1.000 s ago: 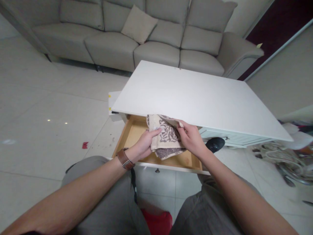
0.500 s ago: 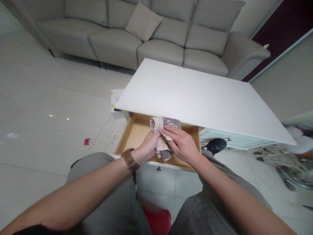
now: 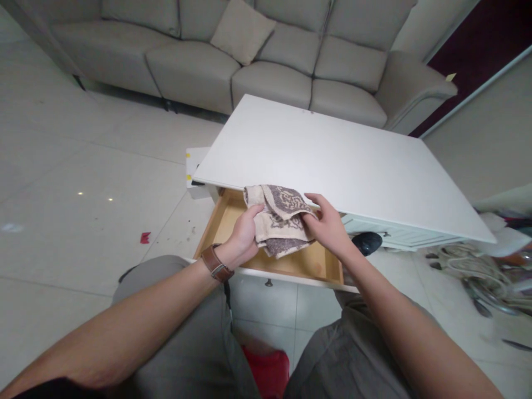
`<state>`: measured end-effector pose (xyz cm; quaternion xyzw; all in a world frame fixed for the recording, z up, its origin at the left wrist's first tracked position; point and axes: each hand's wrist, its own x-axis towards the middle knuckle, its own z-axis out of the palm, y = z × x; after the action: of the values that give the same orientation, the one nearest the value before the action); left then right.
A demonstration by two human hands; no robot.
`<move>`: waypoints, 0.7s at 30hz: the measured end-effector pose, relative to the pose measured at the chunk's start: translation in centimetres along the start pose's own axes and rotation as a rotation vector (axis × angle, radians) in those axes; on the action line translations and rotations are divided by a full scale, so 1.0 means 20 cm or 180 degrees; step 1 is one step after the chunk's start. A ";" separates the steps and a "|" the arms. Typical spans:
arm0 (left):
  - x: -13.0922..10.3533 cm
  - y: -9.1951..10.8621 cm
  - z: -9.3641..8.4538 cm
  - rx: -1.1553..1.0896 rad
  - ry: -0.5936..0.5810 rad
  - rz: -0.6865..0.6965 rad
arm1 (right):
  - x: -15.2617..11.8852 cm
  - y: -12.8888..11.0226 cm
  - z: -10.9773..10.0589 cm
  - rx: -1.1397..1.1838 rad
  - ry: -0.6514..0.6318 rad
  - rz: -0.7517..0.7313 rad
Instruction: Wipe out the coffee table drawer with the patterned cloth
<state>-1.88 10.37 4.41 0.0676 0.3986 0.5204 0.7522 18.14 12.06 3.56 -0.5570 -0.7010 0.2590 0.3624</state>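
A beige and grey-brown patterned towel (image 3: 285, 224), loosely folded, is held above the open wooden drawer (image 3: 224, 219) of a white table (image 3: 332, 155). My left hand (image 3: 245, 235) grips its left edge, thumb on top and the other fingers hidden beneath. At the right edge, my right hand (image 3: 326, 224) has the cloth between thumb and fingers, with the index finger stretched out above it. A brown watch strap circles my left wrist.
Behind the table stands a grey sofa (image 3: 191, 61) with a cushion (image 3: 243, 32). A white box (image 3: 197, 158) is at the table's left. A black shoe (image 3: 367, 243), cords (image 3: 469, 266) on the floor at right, and a red object (image 3: 270, 371) below are visible.
The towel has gone from a compact roll to a wider, partly opened fold. My left hand has shifted slightly left, and my right hand has moved right to the cloth's right edge.
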 end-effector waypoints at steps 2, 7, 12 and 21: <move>-0.01 0.04 0.00 -0.0024 -0.0036 0.0006 | 0.04 0.04 -0.03 0.0414 -0.0140 0.0806; -0.01 0.09 -0.01 0.0073 -0.0089 0.0150 | 0.06 0.06 -0.05 0.1469 -0.0419 0.1852; 0.00 0.09 -0.02 0.0123 -0.0041 0.0230 | 0.05 0.02 -0.05 0.1732 -0.0322 0.1850; 0.00 0.12 -0.03 0.0104 -0.0047 0.0236 | 0.07 0.07 -0.07 0.1397 0.0215 0.1501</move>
<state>-4.02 11.35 5.20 0.0984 0.3987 0.5408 0.7341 19.96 13.65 3.57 -0.6210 -0.4676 0.4621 0.4269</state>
